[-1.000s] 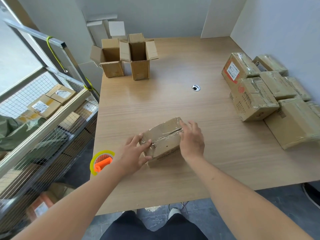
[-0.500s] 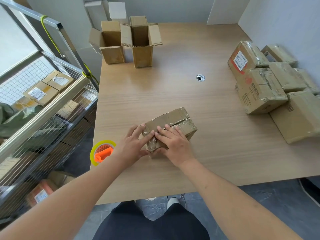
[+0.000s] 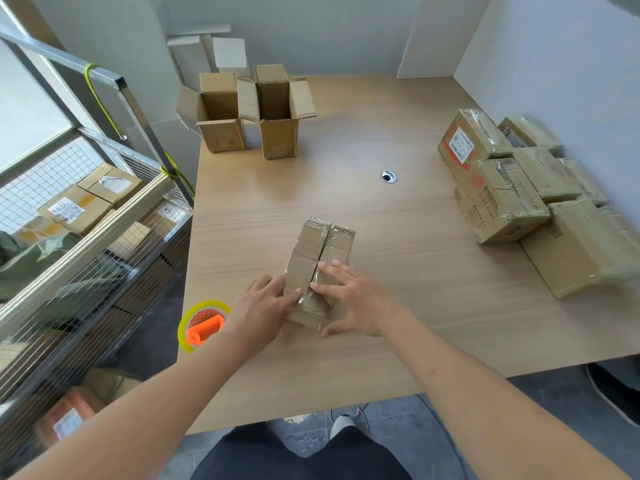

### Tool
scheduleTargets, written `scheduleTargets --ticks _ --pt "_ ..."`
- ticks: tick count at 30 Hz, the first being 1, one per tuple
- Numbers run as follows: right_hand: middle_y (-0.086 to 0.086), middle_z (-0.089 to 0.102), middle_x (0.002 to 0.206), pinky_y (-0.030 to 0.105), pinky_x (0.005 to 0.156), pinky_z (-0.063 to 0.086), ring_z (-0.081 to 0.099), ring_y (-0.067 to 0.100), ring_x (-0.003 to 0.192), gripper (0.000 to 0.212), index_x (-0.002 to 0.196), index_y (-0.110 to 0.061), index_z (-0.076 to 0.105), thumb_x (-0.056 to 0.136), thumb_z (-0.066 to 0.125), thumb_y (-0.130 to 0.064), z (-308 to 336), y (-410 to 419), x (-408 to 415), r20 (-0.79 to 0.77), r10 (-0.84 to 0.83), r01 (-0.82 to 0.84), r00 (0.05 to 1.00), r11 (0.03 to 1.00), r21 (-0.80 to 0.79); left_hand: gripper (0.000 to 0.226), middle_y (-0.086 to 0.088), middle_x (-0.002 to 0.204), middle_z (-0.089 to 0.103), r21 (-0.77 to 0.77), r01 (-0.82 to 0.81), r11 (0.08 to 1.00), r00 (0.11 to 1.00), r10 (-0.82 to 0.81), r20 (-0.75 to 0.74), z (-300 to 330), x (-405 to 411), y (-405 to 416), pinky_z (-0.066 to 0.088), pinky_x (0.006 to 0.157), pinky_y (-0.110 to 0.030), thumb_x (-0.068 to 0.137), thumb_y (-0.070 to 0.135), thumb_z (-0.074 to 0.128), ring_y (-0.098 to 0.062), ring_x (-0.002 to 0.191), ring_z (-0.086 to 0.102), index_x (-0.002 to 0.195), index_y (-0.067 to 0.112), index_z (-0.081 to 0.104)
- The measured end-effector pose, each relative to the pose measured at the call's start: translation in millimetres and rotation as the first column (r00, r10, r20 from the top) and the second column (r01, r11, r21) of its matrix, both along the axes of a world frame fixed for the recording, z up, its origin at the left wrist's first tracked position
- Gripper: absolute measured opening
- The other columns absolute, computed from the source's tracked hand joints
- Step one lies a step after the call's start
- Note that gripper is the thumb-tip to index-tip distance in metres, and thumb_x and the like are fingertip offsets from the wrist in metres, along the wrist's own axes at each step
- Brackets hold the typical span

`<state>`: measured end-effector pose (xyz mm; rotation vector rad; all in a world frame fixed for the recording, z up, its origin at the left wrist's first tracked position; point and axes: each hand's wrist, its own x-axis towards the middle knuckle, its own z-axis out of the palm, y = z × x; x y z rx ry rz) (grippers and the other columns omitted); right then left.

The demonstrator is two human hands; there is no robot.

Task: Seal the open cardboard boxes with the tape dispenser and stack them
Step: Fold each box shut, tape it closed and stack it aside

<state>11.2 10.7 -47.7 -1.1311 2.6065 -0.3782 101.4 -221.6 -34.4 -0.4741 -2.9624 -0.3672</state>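
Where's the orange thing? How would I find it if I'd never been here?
Start at the wooden table and go to its left edge, near the person. Beside the left hand lies the tape dispenser. Everything else on the table is brown cardboard; it alone is bright orange inside a yellow ring.

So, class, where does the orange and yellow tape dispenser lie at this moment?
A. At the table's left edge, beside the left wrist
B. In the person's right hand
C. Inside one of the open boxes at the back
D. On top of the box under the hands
A: the tape dispenser lies at the left edge of the table, close to the left hand, while both hands rest on the box.
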Motion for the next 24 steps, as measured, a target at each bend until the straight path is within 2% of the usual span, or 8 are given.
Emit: scheduleTargets --ticks 2,5,8,10,12,20,22,24 --pt "-0.008 0.016 0.169 0.039 0.124 0.027 0.011 0.015 0.157 0.084 0.150 -0.038 0.048 0.076 0.080 -0.062 -1 -3 2 0.014 -0.022 0.022 1.000 1.000 -0.010 0.040 -0.010 0.087 0.061 0.044 -0.001 0.999 1.000 0.002 -0.015 0 0 -1 0.059 0.065 -0.042 0.070 0.011 0.092 -0.035 0.074 0.061 0.107 0.017 0.079" --pt "-0.012 0.011 0.170 0.040 0.118 0.037 0.007 0.009 0.156 0.078 0.151 -0.038 0.046 0.083 0.083 -0.041 1 -7 3 0.086 -0.018 0.020 0.996 1.000 -0.017 0.030 -0.010 0.090 0.061 0.121 0.010 0.993 1.000 -0.010 -0.004 1 -1 -5 0.058 0.066 -0.047 0.075 0.009 0.089 -0.037 0.078 0.061 0.102 0.018 0.078" --pt "-0.012 0.008 0.170 0.040 0.116 0.039 0.005 0.005 0.156 0.076 0.151 -0.032 0.047 0.085 0.082 -0.020 4 -13 -1 0.156 0.001 0.002 0.988 1.000 -0.021 0.034 -0.016 0.116 0.068 0.161 0.033 0.986 0.997 -0.043 0.060 1 -4 -13 0.061 0.075 -0.050 0.072 0.007 0.091 -0.042 0.107 0.067 0.102 0.018 0.080" --pt "-0.010 0.008 0.170 0.038 0.119 0.034 0.004 0.006 0.156 0.073 0.152 -0.028 0.048 0.086 0.079 -0.015 6 -16 -4 0.187 0.008 -0.002 0.982 1.000 -0.031 0.039 -0.019 0.137 0.063 0.194 0.037 0.980 0.990 -0.062 0.125 -2 -5 -19 0.057 0.094 -0.052 0.076 0.006 0.089 -0.043 0.132 0.056 0.113 0.017 0.080" --pt "-0.008 0.008 0.170 0.037 0.122 0.029 0.003 0.007 0.156 0.071 0.152 -0.026 0.047 0.089 0.076 -0.012 4 -16 -5 0.202 0.010 0.000 0.979 0.999 -0.049 0.040 -0.018 0.143 0.059 0.240 0.041 0.970 0.987 -0.077 0.142 -6 -5 -24 0.051 0.104 -0.055 0.081 0.004 0.085 -0.043 0.138 0.050 0.119 0.015 0.078" --pt "-0.004 0.023 0.167 0.037 0.124 0.027 0.012 0.010 0.156 0.064 0.143 -0.021 0.058 0.084 0.082 -0.017 -12 -21 4 0.215 -0.100 0.143 0.971 0.970 -0.198 0.039 -0.017 0.139 0.062 0.329 0.029 0.944 0.994 -0.061 0.088 -13 -2 -20 0.055 0.099 -0.055 0.079 -0.001 0.085 -0.043 0.133 0.054 0.116 0.012 0.079" --pt "-0.005 0.021 0.168 0.037 0.124 0.025 0.010 0.010 0.156 0.066 0.145 -0.022 0.056 0.084 0.082 -0.015 -12 -22 2 0.209 -0.088 0.123 0.974 0.979 -0.163 0.043 -0.012 0.147 0.056 0.338 0.005 0.941 0.988 -0.057 0.145 -10 -4 -23 0.048 0.109 -0.049 0.083 0.004 0.083 -0.036 0.142 0.046 0.124 0.013 0.075" --pt "-0.006 0.018 0.168 0.037 0.124 0.026 0.008 0.008 0.156 0.069 0.147 -0.023 0.054 0.084 0.082 -0.015 -12 -22 0 0.195 -0.087 0.113 0.977 0.985 -0.128 0.055 -0.007 0.155 0.047 0.327 0.013 0.945 0.976 -0.082 0.199 -8 -8 -28 0.033 0.121 -0.036 0.085 0.010 0.083 -0.028 0.150 0.035 0.136 0.013 0.066"
